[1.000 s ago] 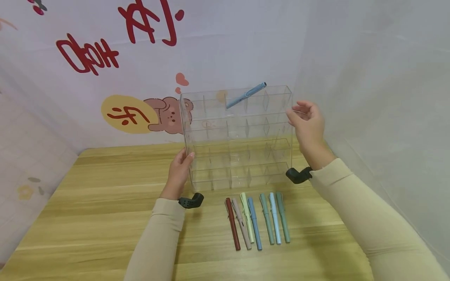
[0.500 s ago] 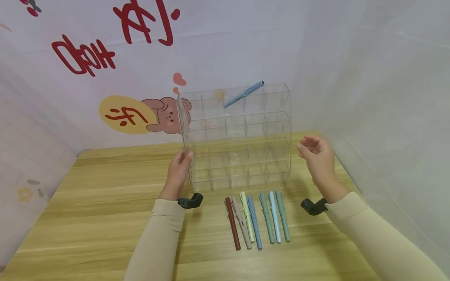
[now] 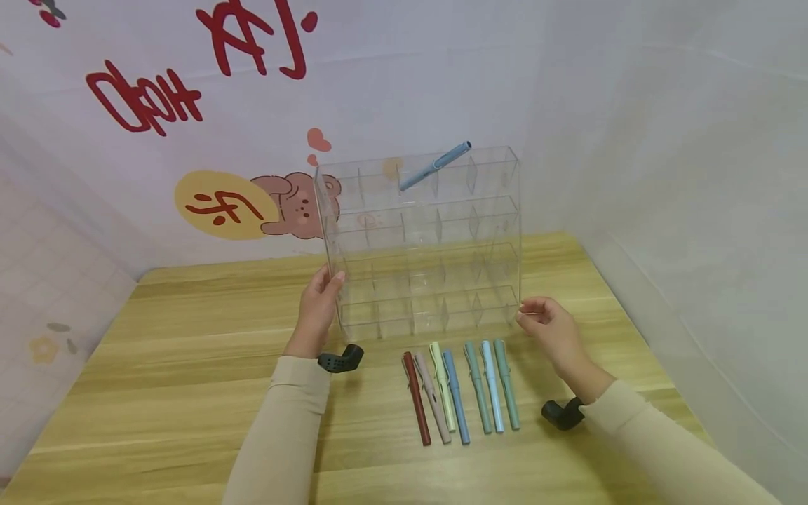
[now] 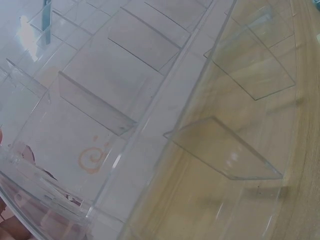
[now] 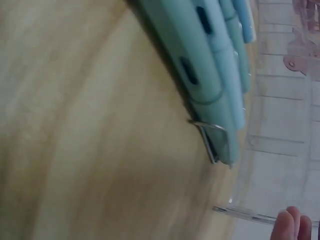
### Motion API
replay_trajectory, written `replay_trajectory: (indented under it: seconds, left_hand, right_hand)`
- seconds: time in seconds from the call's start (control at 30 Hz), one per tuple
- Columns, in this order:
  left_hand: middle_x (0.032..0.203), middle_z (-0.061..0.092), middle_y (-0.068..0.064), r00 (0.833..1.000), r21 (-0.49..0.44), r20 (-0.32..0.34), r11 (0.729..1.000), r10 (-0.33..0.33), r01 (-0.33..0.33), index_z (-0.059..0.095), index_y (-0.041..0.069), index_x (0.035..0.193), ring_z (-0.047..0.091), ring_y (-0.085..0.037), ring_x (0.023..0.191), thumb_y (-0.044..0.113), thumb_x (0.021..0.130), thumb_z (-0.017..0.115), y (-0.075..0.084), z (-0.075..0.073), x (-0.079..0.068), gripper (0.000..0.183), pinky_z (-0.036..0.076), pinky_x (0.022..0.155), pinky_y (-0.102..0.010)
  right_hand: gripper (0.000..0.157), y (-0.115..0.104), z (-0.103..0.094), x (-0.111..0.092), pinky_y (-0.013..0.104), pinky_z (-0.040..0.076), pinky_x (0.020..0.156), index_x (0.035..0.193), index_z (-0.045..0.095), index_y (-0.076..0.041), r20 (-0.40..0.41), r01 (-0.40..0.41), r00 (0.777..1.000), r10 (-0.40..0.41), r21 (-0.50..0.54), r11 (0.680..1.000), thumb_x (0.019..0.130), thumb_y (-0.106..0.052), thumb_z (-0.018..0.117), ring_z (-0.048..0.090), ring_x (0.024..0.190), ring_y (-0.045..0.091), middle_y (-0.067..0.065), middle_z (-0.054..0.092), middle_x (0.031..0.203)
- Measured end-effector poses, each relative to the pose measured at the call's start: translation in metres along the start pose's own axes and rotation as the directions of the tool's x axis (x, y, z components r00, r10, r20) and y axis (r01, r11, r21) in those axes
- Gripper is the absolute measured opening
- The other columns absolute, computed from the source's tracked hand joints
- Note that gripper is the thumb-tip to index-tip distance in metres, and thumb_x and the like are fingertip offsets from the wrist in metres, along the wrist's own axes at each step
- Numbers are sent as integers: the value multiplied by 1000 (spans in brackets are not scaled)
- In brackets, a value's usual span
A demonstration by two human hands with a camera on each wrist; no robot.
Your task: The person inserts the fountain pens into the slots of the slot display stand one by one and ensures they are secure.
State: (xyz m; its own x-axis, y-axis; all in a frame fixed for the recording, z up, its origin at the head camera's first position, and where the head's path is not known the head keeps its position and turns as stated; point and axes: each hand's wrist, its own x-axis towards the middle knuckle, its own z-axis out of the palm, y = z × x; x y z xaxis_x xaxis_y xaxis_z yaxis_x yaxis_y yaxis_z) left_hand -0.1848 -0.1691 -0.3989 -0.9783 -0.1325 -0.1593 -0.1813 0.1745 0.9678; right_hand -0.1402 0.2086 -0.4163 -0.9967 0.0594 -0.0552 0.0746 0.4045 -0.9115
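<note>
A clear acrylic display rack (image 3: pixel 423 273) with several small compartments stands upright on the table. My left hand (image 3: pixel 318 308) grips its left side low down, thumb in front; in the left wrist view the rack's clear dividers (image 4: pixel 95 102) fill much of the picture. My right hand (image 3: pixel 550 333) holds the rack's lower right edge between thumb and fingers, and its fingertips (image 5: pixel 284 225) overlap the side panel in the right wrist view. A blue pen (image 3: pixel 435 166) leans slantwise in the top row, its upper end sticking out.
Several capped pens lie side by side before the rack, among them a dark red pen (image 3: pixel 417 400), a pale yellow pen (image 3: pixel 443 387) and a green pen (image 3: pixel 507 386). They stand on a wood-grain table (image 3: pixel 189 379). A printed white cloth (image 3: pixel 429 84) hangs behind.
My right hand has come down along the rack's right side, from near the top to the lower right edge. The left hand keeps its grip; the pens stay put.
</note>
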Motion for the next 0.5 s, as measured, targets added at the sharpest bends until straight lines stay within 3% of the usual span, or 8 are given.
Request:
replay_trajectory:
  seconds: [0.2, 0.33, 0.5]
  left_hand:
    - [154, 34, -5, 1000, 6, -13, 1000, -9, 9, 31, 21, 152, 31, -26, 140, 45, 100, 47, 1, 0, 0, 59, 27, 113, -51]
    - [154, 34, -5, 1000, 2, -11, 1000, -6, 6, 32, 21, 152, 31, -26, 140, 44, 100, 47, 2, 0, 0, 59, 27, 113, -51]
    - [153, 35, -5, 1000, 2, -9, 1000, -5, 5, 31, 21, 152, 32, -26, 140, 44, 100, 47, 2, 1, 0, 58, 27, 113, -51]
  right_hand:
    - [31, 12, 9, -3, 26, 51, 79, 119, 55, 8, 65, -4, 998, 10, -102, 995, 93, -6, 59, 59, 107, 36, 27, 59, 120]
    - [31, 15, 13, -5, 37, 53, 83, 118, 55, 10, 86, -6, 996, 18, -142, 990, 91, -4, 61, 60, 104, 39, 27, 60, 116]
    - [34, 18, 16, -8, 41, 54, 81, 119, 55, 10, 127, -21, 991, 43, -169, 985, 89, -5, 63, 59, 105, 41, 27, 59, 116]
